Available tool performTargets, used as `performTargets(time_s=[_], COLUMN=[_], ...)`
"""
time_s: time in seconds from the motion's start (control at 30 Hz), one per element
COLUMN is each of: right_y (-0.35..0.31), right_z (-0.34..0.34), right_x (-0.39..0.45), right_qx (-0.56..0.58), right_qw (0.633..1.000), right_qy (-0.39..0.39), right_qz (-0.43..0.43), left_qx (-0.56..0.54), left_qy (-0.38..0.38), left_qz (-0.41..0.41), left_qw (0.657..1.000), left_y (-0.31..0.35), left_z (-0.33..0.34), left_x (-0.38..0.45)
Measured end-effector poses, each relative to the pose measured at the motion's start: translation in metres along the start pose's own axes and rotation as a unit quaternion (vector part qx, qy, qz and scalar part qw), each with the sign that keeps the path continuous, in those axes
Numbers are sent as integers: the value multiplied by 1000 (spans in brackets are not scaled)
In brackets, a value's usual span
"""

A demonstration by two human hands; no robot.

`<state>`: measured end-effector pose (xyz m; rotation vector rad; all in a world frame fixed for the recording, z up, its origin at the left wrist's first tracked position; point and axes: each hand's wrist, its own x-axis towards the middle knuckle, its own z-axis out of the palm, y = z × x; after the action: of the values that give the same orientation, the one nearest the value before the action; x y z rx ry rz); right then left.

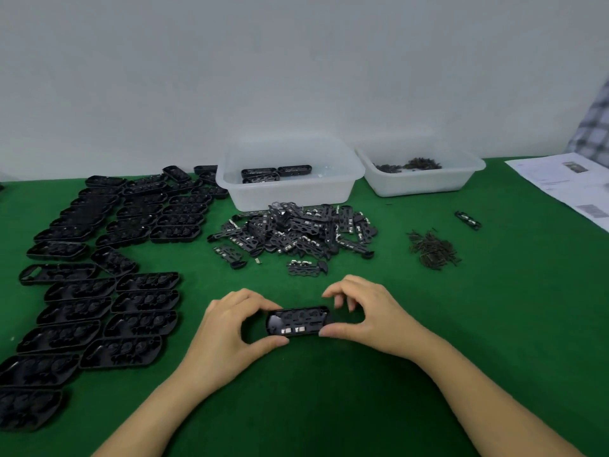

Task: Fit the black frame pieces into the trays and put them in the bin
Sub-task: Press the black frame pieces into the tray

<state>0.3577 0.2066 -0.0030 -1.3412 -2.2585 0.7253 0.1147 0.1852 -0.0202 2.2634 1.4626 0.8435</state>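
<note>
A black oval tray [298, 320] with a frame piece lying in it sits low over the green table, in front of me. My left hand [227, 328] pinches its left end between thumb and fingers. My right hand [365, 311] holds the right end, thumb at the near edge and fingers curled above the far edge. A heap of loose black frame pieces [293, 230] lies just beyond. Several empty trays [108, 278] fill the left of the table. The clear bin [290, 192] behind the heap holds three filled trays [275, 173].
A second clear bin [418, 184] at the back right holds small dark screws. More screws [433, 247] lie loose on the right, with a lone frame piece [468, 221] beyond them. Printed sheets [566, 183] lie at the far right. A wall backs the table.
</note>
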Motion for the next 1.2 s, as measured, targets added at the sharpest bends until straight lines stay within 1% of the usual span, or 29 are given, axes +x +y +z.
performTargets(time_s=[0.03,0.07,0.13,0.17,0.2,0.27,0.4,0.47,0.67,0.73,0.77,0.8,0.83,0.87,0.9,0.93,0.97,1.0,1.03,1.07,1.1,1.2], right_y=[7,16,38,48,57,68,77,79,83,80,78,73,66,53,36,18,-1,-19,-33,-46,-56,-73], right_z=[-7,-17,-40,-51,-59,-68,-75,-77,-76,-76,-76,-76,-74,-70,-66,-59,-49,-37,-26,-15,-7,7], right_x=[1,3,4,4,4,5,14,20,27,27,26,25,23,22,22,22,22,22,22,22,22,20], right_qx=[-5,-27,-121,-167,-204,-261,-337,-380,-517,-537,-532,-495,-422,-309,-158,4,149,261,331,372,399,436], right_qw=[999,994,964,946,932,921,915,905,845,835,836,850,872,896,916,924,921,911,901,892,883,862], right_qy=[40,102,222,252,262,248,190,162,86,95,121,177,249,319,368,382,352,303,256,225,212,230], right_qz=[11,26,84,120,146,151,112,102,101,76,55,23,-5,-19,-6,30,72,102,118,123,124,115], left_qx=[0,2,8,9,8,0,-7,-6,-9,-9,-7,-5,-7,-16,-35,-59,-81,-97,-112,-133,-160,-228], left_qy=[2,4,6,7,8,10,10,11,6,3,0,-4,-5,1,15,42,78,113,139,154,163,189], left_qz=[3,6,9,9,9,6,8,7,0,3,3,-1,-7,-14,-19,-20,-15,-10,-8,-14,-25,-69], left_qw=[1000,1000,1000,1000,1000,1000,1000,1000,1000,1000,1000,1000,1000,1000,999,997,994,989,984,979,973,953], left_y=[0,-1,-1,0,0,2,3,3,2,2,2,2,3,5,8,14,22,31,41,51,60,71], left_z=[0,0,0,0,0,-1,-2,-2,-2,-1,-1,-2,-3,-4,-6,-8,-10,-11,-11,-11,-10,-7], left_x=[0,0,0,0,1,1,3,3,3,3,2,2,1,2,3,5,8,12,16,19,22,26])
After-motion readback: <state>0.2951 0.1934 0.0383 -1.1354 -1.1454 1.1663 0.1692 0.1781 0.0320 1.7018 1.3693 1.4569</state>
